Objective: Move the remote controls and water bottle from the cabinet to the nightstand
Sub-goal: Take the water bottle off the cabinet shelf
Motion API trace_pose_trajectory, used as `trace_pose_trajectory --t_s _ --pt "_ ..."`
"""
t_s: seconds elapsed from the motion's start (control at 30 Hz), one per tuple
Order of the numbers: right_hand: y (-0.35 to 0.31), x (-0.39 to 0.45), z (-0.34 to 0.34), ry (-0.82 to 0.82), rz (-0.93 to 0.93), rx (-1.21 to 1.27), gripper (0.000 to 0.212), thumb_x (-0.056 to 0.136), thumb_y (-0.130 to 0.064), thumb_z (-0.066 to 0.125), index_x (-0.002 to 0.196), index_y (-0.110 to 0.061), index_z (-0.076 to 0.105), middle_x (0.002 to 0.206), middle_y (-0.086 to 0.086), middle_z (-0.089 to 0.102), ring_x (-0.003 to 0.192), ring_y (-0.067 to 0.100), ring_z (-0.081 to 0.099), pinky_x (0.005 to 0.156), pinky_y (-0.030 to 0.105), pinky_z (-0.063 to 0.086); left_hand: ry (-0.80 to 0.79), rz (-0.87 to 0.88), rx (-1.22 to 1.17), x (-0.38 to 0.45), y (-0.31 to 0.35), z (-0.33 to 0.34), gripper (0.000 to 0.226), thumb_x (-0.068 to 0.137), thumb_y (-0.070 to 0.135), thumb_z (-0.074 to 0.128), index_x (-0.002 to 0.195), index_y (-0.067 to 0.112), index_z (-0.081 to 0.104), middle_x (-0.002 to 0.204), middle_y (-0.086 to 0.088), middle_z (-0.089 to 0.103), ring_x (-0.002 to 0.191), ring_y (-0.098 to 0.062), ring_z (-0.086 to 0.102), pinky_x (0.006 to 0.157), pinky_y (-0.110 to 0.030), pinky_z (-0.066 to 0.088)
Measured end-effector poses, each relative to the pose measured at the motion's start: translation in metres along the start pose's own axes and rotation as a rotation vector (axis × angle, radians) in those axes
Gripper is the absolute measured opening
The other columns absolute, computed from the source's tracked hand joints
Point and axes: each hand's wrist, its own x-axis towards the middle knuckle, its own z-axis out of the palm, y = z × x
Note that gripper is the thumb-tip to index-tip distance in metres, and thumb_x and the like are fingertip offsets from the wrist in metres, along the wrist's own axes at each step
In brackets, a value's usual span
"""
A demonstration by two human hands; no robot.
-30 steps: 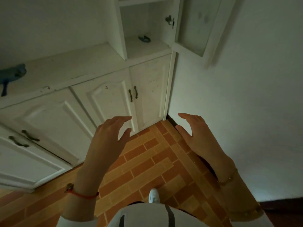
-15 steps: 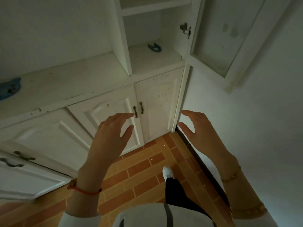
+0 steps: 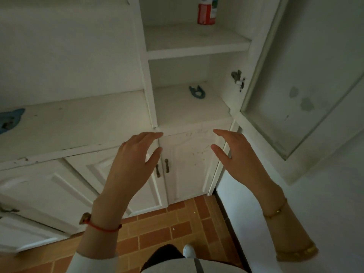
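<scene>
Both hands are raised in front of the white cabinet point(image 3: 197, 50), fingers loosely spread and curved, holding nothing. The left hand point(image 3: 134, 162) hangs before the lower double doors, its fingertips level with the edge of the bench point(image 3: 74, 123) top; a red cord bracelet point(image 3: 104, 228) circles its wrist. The right hand point(image 3: 240, 154) is apart from it, palm turned inward, with a thin gold bracelet point(image 3: 275, 210) on the wrist. Between and behind them are the two dark door handles point(image 3: 162, 169) of the lower doors.

Above, the open cabinet compartment shows two shelves. On the lower shelf lies a small blue object point(image 3: 197, 92), too dim to identify. On the upper shelf stands the water bottle point(image 3: 206, 11) with a red label, upright, its top cut off by the frame. The glass-panelled door point(image 3: 303, 79) swings open to the right. No remote controls can be made out. Below is orange brick-patterned floor point(image 3: 173, 229).
</scene>
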Motion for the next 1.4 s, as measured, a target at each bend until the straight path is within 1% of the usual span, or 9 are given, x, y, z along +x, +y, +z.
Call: trace_pose_trajectory --t_s 0.2,0.43,0.53,0.67,0.8,0.87,1.17,1.33,1.4 --pt "0.015 0.054 -0.019 0.056 -0.073 0.029 0.048 0.096 -0.040 0.047 0.142 -0.024 0.041 0.141 -0.004 0.047 0.134 0.011 0.035 0.107 0.025 0.030 0.060 0.059 -0.019 0.056 0.017 0.004 0.037 0.095 0.027 0.055 0.132 0.023 0.056 0.130 0.003 0.062 0.117 -0.016 0.059 0.103 -0.037 0.045" --pt "0.009 0.109 -0.048 0.167 -0.144 0.024 0.047 0.097 -0.035 0.049 0.141 -0.019 0.044 0.139 0.000 0.050 0.132 0.016 0.038 0.103 0.019 0.025 0.150 0.168 -0.042 0.121 0.030 -0.007 0.036 0.095 0.026 0.057 0.131 0.021 0.058 0.129 0.003 0.063 0.115 -0.014 0.059 0.098 -0.022 0.040" --pt "0.004 0.135 -0.064 0.214 -0.159 0.030 0.046 0.097 -0.035 0.049 0.140 -0.019 0.045 0.139 0.000 0.050 0.131 0.017 0.040 0.103 0.019 0.025 0.183 0.216 -0.071 0.151 0.034 -0.015 0.036 0.096 0.025 0.057 0.132 0.020 0.058 0.131 0.003 0.062 0.118 -0.014 0.059 0.101 -0.024 0.042" --pt "-0.009 0.176 -0.091 0.312 -0.200 0.052 0.044 0.096 -0.035 0.051 0.137 -0.019 0.047 0.135 -0.001 0.054 0.123 0.017 0.048 0.103 0.027 0.036 0.238 0.249 -0.117 0.195 0.045 -0.027 0.037 0.095 0.025 0.056 0.132 0.020 0.058 0.131 0.002 0.062 0.119 -0.014 0.058 0.103 -0.025 0.044" --pt "-0.025 0.222 -0.119 0.382 -0.255 0.044 0.043 0.097 -0.034 0.050 0.136 -0.017 0.049 0.134 0.000 0.056 0.123 0.016 0.049 0.103 0.024 0.034 0.292 0.260 -0.148 0.250 0.054 -0.039 0.036 0.094 0.022 0.058 0.129 0.016 0.060 0.128 -0.001 0.064 0.115 -0.015 0.060 0.096 -0.017 0.039" --pt "-0.032 0.244 -0.131 0.409 -0.278 0.032 0.041 0.098 -0.031 0.050 0.135 -0.014 0.050 0.133 0.003 0.057 0.120 0.018 0.051 0.099 0.022 0.034 0.299 0.254 -0.151 0.279 0.057 -0.042 0.036 0.093 0.022 0.059 0.128 0.015 0.060 0.127 -0.002 0.065 0.114 -0.017 0.061 0.095 -0.019 0.040" --pt "-0.041 0.355 -0.160 0.455 -0.257 0.011 0.044 0.096 -0.028 0.051 0.135 -0.007 0.049 0.133 0.012 0.056 0.122 0.027 0.051 0.100 0.028 0.037 0.184 0.145 -0.192 0.379 0.062 -0.021 0.040 0.092 0.020 0.059 0.130 0.009 0.058 0.125 -0.008 0.065 0.113 -0.023 0.061 0.094 -0.022 0.040" --pt "-0.039 0.401 -0.162 0.465 -0.200 0.065 0.052 0.094 -0.035 0.053 0.137 -0.007 0.044 0.135 0.016 0.052 0.125 0.031 0.048 0.104 0.040 0.040 0.100 0.041 -0.247 0.406 0.059 0.006 0.053 0.093 0.029 0.058 0.141 0.009 0.045 0.136 -0.009 0.056 0.122 -0.024 0.055 0.104 -0.035 0.043" --pt "-0.039 0.412 -0.163 0.467 -0.193 0.090 0.056 0.094 -0.038 0.054 0.138 -0.006 0.042 0.136 0.016 0.051 0.124 0.031 0.048 0.103 0.040 0.041 0.079 0.021 -0.224 0.415 0.058 0.014 0.061 0.093 0.033 0.059 0.145 0.008 0.040 0.140 -0.010 0.054 0.125 -0.025 0.053 0.106 -0.033 0.041"
